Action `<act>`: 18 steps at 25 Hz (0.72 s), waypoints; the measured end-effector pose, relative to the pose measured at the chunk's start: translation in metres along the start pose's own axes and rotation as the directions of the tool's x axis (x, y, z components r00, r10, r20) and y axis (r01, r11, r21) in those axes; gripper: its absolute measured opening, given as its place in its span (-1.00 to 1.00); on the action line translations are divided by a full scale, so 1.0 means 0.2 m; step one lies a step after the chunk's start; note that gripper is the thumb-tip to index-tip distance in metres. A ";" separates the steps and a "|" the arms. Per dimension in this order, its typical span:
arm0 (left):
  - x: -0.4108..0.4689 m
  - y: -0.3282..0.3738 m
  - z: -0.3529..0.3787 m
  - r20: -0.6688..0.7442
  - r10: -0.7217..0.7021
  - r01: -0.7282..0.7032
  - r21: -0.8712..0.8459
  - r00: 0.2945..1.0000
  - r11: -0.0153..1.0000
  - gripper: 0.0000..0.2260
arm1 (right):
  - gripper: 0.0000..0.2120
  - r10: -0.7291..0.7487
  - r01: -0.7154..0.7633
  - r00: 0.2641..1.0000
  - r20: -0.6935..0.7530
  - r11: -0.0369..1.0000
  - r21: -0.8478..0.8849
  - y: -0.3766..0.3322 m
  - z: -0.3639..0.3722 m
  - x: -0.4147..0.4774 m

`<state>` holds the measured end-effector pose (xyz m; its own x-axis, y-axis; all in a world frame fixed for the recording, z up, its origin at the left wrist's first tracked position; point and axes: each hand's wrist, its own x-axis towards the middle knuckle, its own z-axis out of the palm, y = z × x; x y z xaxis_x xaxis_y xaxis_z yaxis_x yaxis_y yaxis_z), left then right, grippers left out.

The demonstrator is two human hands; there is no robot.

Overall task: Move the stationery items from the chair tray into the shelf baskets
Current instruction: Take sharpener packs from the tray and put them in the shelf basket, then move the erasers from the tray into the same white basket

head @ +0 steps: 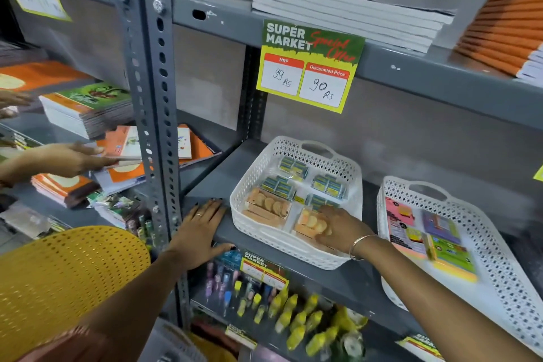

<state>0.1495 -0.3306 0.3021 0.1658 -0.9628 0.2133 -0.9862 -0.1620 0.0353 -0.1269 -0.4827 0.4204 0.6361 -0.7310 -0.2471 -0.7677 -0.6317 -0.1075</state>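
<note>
A white lattice basket (249, 185) stands on the grey shelf (338, 279) and holds several small green-blue boxes (292, 169) and two clear packs of orange pieces (266, 206). My right hand (338, 229) is inside the basket, fingers resting on the near-right orange pack (310, 223). My left hand (199, 232) lies flat on the shelf's front edge, left of the basket, holding nothing. A second white basket (514, 288) at the right holds colourful sticky-note packs (432, 241). The yellow perforated chair (67, 282) shows at lower left.
Another person's hand (67, 159) handles notebooks on the left rack. A grey slotted upright (152, 126) divides the racks. Notebook stacks (352, 12) fill the shelf above, with a price sign (311, 64). Correction pens and bottles (279, 308) sit on the shelf below.
</note>
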 end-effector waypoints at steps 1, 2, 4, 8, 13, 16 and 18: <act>0.00 0.00 0.00 -0.010 -0.001 0.001 -0.008 1.000 1.000 -0.15 | -0.32 -0.015 0.015 1.000 0.014 1.000 -0.003 0.00 0.00 0.00; 0.00 0.00 -0.01 -0.016 0.001 -0.002 -0.017 1.000 1.000 -0.15 | -0.30 -0.030 0.030 0.999 0.020 0.999 -0.015 -0.01 0.01 -0.01; -0.01 0.01 -0.02 -0.015 0.009 -0.009 -0.025 1.000 1.000 -0.13 | -0.29 -0.049 0.049 0.999 0.009 0.998 -0.038 -0.02 0.02 -0.02; -0.02 0.03 -0.05 0.005 -0.023 0.023 -0.034 1.000 0.999 -0.13 | -0.27 -0.033 0.033 0.999 -0.004 0.997 -0.067 -0.03 0.00 -0.03; -0.33 0.07 0.03 -0.083 -0.097 0.094 -0.037 0.992 0.995 -0.34 | -0.48 -0.224 0.237 0.868 -0.443 0.971 -0.027 -0.29 -0.07 -0.10; -0.66 0.09 0.14 -0.018 -0.253 0.250 -0.103 0.967 0.963 -0.34 | -0.66 -0.398 0.533 0.616 -0.680 0.846 -0.013 -0.54 -0.03 -0.14; -0.90 0.09 0.25 0.045 -0.340 0.343 -0.105 0.939 0.933 -0.32 | -0.74 -0.484 0.692 0.512 -0.709 0.722 0.007 -0.71 0.11 -0.15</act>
<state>0.1010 -0.1717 0.2155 0.4913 -0.8589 0.1447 -0.8636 -0.4589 0.2087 -0.0384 -0.3645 0.4222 0.7527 -0.2517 0.6084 -0.1147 -0.9600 -0.2553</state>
